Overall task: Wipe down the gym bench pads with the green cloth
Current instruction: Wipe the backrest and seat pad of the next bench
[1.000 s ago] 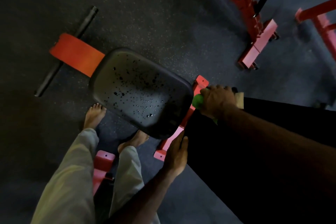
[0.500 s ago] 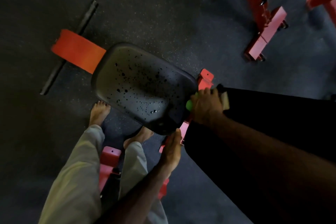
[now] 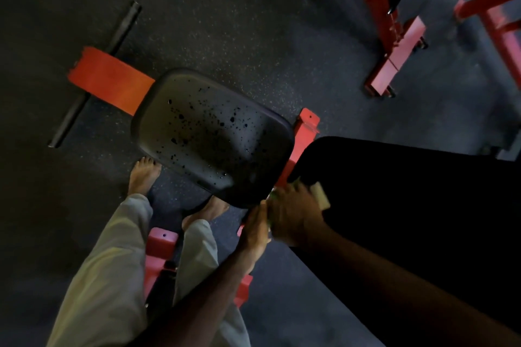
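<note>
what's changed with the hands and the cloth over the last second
The right hand, gripping the green cloth, slid along the long black back pad's end toward the person, meeting the left hand, which stays open there. The droplet-spotted black seat pad remains unwiped.

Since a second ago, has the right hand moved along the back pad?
Yes. The right hand slid along the back pad edge toward the person: it was near the red bracket and now sits by the seat pad near corner.
</note>
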Available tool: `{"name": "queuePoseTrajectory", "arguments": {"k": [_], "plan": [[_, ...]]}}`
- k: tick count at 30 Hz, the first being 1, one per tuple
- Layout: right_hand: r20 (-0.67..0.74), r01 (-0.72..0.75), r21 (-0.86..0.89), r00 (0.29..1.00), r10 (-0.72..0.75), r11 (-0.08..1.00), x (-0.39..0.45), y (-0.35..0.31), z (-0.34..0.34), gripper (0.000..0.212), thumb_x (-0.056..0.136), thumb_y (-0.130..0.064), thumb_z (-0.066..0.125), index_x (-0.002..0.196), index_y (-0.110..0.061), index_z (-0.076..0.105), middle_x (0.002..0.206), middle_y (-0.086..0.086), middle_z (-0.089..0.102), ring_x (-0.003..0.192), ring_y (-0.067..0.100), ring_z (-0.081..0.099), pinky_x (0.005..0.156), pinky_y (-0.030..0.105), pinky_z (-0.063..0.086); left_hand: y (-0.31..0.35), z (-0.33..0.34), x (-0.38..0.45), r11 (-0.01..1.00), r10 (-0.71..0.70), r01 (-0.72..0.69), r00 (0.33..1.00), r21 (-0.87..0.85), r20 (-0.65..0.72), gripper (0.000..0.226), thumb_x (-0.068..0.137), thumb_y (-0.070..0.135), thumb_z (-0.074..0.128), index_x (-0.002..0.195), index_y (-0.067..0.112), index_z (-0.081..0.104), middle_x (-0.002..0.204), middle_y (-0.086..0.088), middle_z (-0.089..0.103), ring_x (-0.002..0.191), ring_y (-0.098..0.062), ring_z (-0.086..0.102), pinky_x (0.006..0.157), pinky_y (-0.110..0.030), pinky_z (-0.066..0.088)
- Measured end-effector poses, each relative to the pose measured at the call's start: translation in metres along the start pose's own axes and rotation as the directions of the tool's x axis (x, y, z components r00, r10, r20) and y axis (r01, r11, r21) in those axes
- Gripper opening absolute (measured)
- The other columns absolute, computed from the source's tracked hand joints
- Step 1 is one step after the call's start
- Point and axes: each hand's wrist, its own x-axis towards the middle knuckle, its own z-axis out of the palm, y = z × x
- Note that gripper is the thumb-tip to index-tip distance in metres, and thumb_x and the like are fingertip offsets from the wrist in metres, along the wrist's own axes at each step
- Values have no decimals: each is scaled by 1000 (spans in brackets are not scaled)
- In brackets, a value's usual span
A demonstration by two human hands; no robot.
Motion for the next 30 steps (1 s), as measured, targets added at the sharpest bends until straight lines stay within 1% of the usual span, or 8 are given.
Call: {"name": "queuePoseTrajectory", "arguments": {"k": [4, 7, 12, 16, 18, 21, 25, 30], "plan": [[-24, -28, -9, 999, 27, 1000, -10, 19, -21, 41, 87, -44, 64, 124, -27, 63, 129, 2, 64, 125, 29, 59, 106, 42, 37, 0, 5, -16, 997, 68, -68, 998, 46, 11, 28, 111, 43, 38, 117, 26, 60, 121, -4, 61, 110, -21, 57, 85, -34, 49], [-120, -183, -71, 978, 173, 981, -5, 68, -36, 46, 88, -49, 58, 128, -27, 61, 134, 1, 62, 125, 28, 56, 105, 41, 36, -5, 9, -27, 942, 206, -212, 977, 262, 53, 35, 112, 32, 39, 137, 16, 58, 144, -13, 59, 133, -27, 54, 112, -35, 42], [-63, -24, 31, 998, 26, 999, -65, 27, -17, 60, 90, -57, 51, 142, -27, 54, 148, 4, 51, 133, 31, 48, 110, 46, 31, -14, 17, -44, 621, 565, -550, 808, 558, 168, 51, 105, 3, 48, 155, 2, 39, 160, -16, 42, 148, -27, 39, 112, -2, 16], [-112, -144, 49, 983, 149, 988, -65, 69, -47, 60, 83, -58, 60, 138, -32, 55, 146, -2, 54, 133, 26, 50, 110, 40, 33, -30, 26, -37, 453, 653, -651, 707, 610, 270, 54, 110, 41, 42, 153, 7, 43, 155, -14, 49, 144, -27, 47, 117, -47, 40], [-147, -252, 23, 956, 253, 967, -68, 95, -61, 60, 84, -58, 52, 138, -32, 55, 146, 0, 54, 134, 27, 48, 110, 40, 31, -28, 36, -43, 464, 645, -646, 715, 606, 269, 72, 106, 64, 25, 159, 17, 36, 164, -3, 39, 154, -16, 31, 124, -44, 30], [-93, -213, 26, 972, 214, 977, -101, 72, -59, 84, 75, -63, 15, 143, -31, 51, 151, 4, 50, 136, 30, 46, 110, 43, 29, -26, 45, -47, 434, 665, -680, 685, 591, 300, 72, 105, 61, 25, 161, 16, 33, 168, -5, 31, 157, -18, 24, 126, -46, 25], [-13, -99, 97, 995, 101, 990, -143, 52, -58, 71, 86, -59, 51, 152, -34, 44, 159, -1, 44, 144, 26, 42, 119, 44, 28, -22, 47, -35, 330, 697, -737, 612, 589, 375, 63, 104, 34, 40, 162, 14, 30, 168, -6, 31, 157, -23, 24, 123, -55, 28], [-102, -308, 29, 945, 310, 951, -155, 97, -79, 63, 84, -55, 58, 142, -32, 55, 148, 2, 54, 137, 29, 49, 111, 45, 33, 3, 70, -54, 313, 675, -755, 604, 576, 424, 69, 104, 64, 18, 164, 30, 21, 172, 5, 20, 159, -11, 12, 128, -41, 16]]}}
